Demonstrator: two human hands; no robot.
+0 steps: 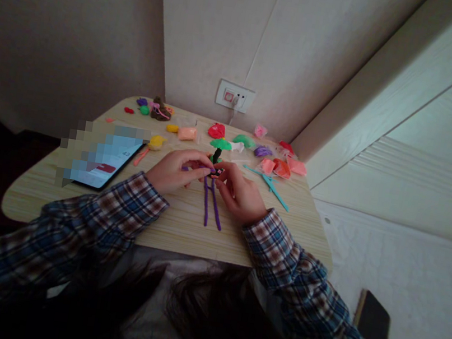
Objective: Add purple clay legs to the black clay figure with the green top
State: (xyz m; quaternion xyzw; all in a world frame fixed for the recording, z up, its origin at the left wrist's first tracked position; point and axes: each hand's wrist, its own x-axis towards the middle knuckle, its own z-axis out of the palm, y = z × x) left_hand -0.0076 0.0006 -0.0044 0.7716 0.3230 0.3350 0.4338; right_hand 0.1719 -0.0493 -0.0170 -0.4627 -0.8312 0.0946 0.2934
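At the middle of the table stands a small clay tree with a green top and a dark trunk, on a black base with pink bits. My left hand is closed at the left of the base, with purple clay between its fingertips. From the right, my right hand meets it there, fingers bent in a pinch; whatever they grip is hidden. Two long purple clay strips run from below my fingertips toward the table's front edge, joined by a short crosspiece.
Bagged clay lumps, among them a red one and an orange one, lie along the back. Turquoise clay sticks cross at the right. A phone lies at the left. A plugged-in wall socket is behind the table.
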